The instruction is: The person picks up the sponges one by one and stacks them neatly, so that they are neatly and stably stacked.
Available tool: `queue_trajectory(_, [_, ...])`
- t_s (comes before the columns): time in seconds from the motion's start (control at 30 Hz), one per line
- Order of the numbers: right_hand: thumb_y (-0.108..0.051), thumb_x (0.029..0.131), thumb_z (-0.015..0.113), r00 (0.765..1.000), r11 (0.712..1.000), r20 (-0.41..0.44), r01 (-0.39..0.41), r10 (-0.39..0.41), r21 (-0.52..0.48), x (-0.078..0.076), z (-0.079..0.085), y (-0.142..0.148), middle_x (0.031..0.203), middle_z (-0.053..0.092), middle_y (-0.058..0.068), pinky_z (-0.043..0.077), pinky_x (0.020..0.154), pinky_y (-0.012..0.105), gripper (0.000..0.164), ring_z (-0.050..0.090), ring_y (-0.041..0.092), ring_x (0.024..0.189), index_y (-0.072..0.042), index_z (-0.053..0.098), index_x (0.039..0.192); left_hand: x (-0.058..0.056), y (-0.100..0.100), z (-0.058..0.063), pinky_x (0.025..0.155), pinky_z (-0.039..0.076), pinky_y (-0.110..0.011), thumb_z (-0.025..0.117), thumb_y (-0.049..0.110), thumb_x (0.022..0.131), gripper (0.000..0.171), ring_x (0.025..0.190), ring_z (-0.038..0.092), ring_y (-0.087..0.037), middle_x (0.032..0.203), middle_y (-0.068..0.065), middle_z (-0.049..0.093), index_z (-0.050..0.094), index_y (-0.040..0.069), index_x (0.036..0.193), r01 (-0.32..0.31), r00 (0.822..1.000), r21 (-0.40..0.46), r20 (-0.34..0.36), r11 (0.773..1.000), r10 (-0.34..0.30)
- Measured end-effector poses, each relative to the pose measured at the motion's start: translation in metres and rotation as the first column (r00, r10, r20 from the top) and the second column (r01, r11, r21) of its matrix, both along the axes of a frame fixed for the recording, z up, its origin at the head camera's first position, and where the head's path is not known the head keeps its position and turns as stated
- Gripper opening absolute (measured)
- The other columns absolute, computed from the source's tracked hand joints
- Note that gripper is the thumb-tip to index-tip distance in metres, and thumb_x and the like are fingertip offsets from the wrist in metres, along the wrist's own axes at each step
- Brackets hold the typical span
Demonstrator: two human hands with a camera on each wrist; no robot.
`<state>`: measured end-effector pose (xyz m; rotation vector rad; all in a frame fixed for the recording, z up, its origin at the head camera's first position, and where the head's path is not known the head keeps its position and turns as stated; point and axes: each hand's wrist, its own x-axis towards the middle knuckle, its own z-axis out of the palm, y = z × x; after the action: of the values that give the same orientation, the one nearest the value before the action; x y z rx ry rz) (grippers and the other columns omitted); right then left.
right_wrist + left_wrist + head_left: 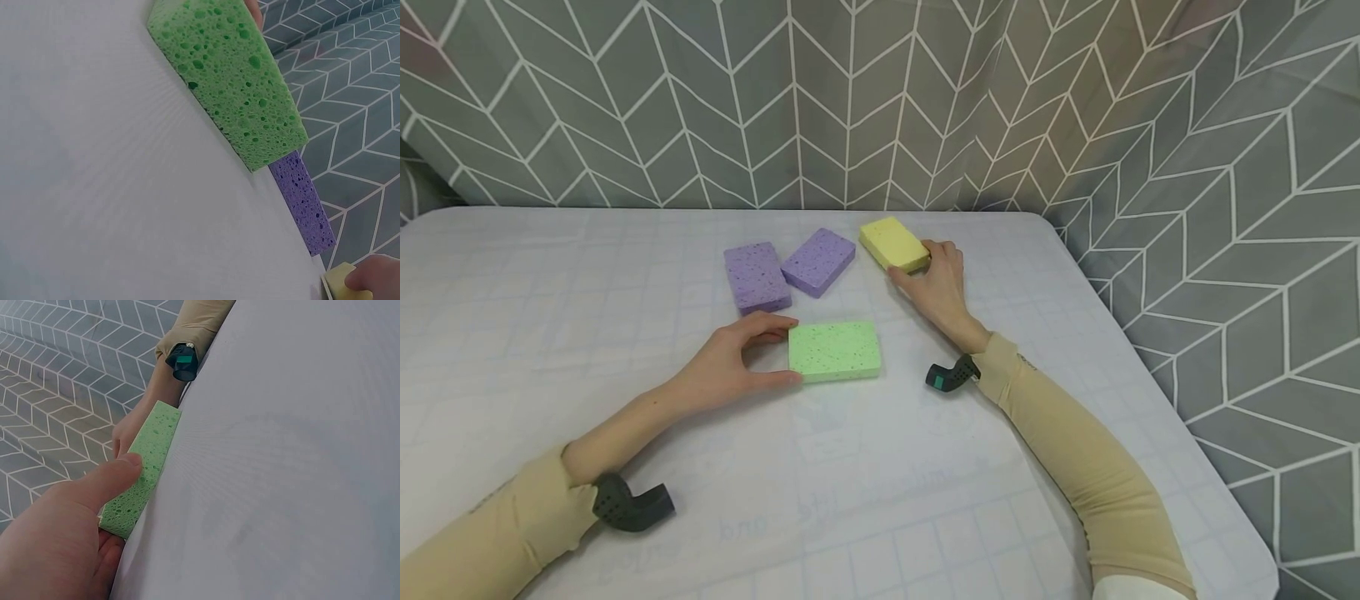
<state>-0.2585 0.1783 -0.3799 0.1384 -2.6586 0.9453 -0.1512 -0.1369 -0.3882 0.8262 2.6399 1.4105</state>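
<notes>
A green sponge (834, 351) lies flat near the middle of the table, and my left hand (737, 360) grips its left end, thumb along the near edge and fingers at the far corner. In the left wrist view the thumb presses the side of the green sponge (145, 472). My right hand (938, 283) holds a yellow sponge (893, 244) farther back, with thumb and fingers on opposite edges. Only the thumb and a corner of the yellow sponge (340, 282) show in the right wrist view.
Two purple sponges lie behind the green one: the left purple sponge (757, 277) and the right purple sponge (818, 262), their corners close together. A patterned grey curtain (820, 108) hangs behind the white table (880, 500) and along its right side.
</notes>
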Motion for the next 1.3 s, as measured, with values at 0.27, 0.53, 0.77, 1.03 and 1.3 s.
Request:
queue_trajectory(0.27, [-0.037,0.085,0.076,1.000,1.000,-0.011,-0.008,0.008,-0.018,0.0008,0.0006,-0.0004,0.125,0.050,0.019,0.039,0.101,0.042,0.069,0.041,0.031,0.118,0.004,0.052,0.135,-0.0004,-0.0003,-0.0006,0.103,0.047,-0.017,0.090,0.024,0.074,0.070,0.117,0.063,-0.022,0.133,-0.006,0.059,0.059,0.008,0.135,0.000,1.000,-0.003,-0.015,1.000,0.000])
queue_trajectory(0.53, [-0.036,0.085,0.076,1.000,0.999,-0.018,-0.020,0.019,-0.042,0.0019,0.0009,0.0000,0.125,0.050,0.019,0.040,0.099,0.043,0.068,0.040,0.031,0.116,0.004,0.053,0.135,0.0006,0.0001,0.0003,0.103,0.047,-0.016,0.090,0.023,0.074,0.070,0.117,0.064,-0.022,0.133,-0.006,0.059,0.058,0.008,0.135,0.000,1.000,-0.005,-0.015,1.000,0.000])
queue_trajectory(0.77, [-0.035,0.085,0.074,0.999,0.998,-0.043,-0.034,0.031,-0.061,0.0029,0.0015,-0.0003,0.124,0.050,0.018,0.040,0.099,0.043,0.064,0.040,0.030,0.115,0.001,0.055,0.133,0.0006,-0.0001,-0.0002,0.103,0.047,-0.017,0.090,0.023,0.074,0.070,0.117,0.063,-0.023,0.133,-0.007,0.059,0.058,0.007,0.135,0.002,1.000,0.000,-0.014,1.000,-0.002])
queue_trajectory(1.03, [-0.036,0.085,0.073,0.997,0.996,-0.053,-0.053,0.049,-0.075,0.0034,0.0018,0.0001,0.124,0.050,0.014,0.040,0.100,0.041,0.062,0.042,0.028,0.116,-0.002,0.055,0.133,0.0004,-0.0002,-0.0002,0.103,0.047,-0.017,0.090,0.022,0.074,0.070,0.117,0.063,-0.022,0.132,-0.007,0.060,0.058,0.007,0.135,0.002,1.000,0.002,-0.017,1.000,-0.002])
queue_trajectory(1.3, [-0.035,0.084,0.073,0.996,0.994,-0.055,-0.079,0.075,-0.078,0.0046,0.0025,0.0000,0.124,0.050,0.014,0.040,0.100,0.040,0.063,0.042,0.028,0.116,-0.002,0.054,0.134,0.0007,-0.0004,0.0001,0.103,0.047,-0.016,0.090,0.024,0.075,0.070,0.117,0.063,-0.022,0.133,-0.006,0.059,0.058,0.008,0.135,0.002,1.000,-0.004,-0.013,1.000,-0.002])
